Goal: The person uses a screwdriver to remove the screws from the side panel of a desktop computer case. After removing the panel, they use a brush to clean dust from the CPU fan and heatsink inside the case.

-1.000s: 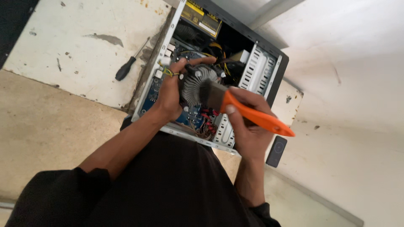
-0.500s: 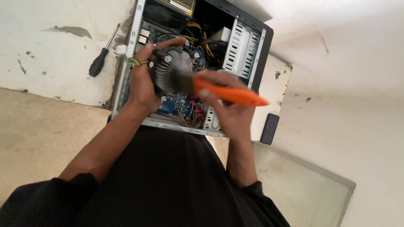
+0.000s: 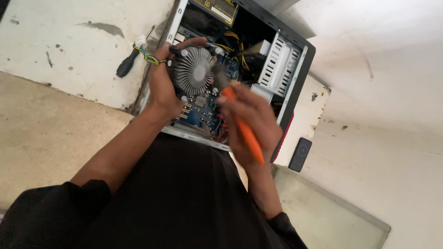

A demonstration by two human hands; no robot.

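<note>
An open computer case (image 3: 295, 69) lies on a white table, its blue motherboard (image 3: 203, 110) showing. My left hand (image 3: 161, 85) grips a round finned metal cooler (image 3: 194, 70) and holds it above the board; a bundle of yellow, green and blue wires (image 3: 146, 54) runs over that hand. My right hand (image 3: 251, 124) holds a brush by its orange handle (image 3: 244, 131). The dark bristles (image 3: 218, 76) touch the cooler's right edge. The handle points down toward me.
A black-handled screwdriver (image 3: 128, 63) lies on the white table (image 3: 69, 50) left of the case. A dark flat phone-like device (image 3: 300, 154) rests at the table's right edge. Yellow cables (image 3: 235, 46) and a silver drive cage (image 3: 281, 67) fill the case. Tan floor lies at left.
My right hand has turned the brush: the handle swung from pointing right to pointing down toward me, and the bristles moved off the fins to the cooler's right edge. The view shifted.
</note>
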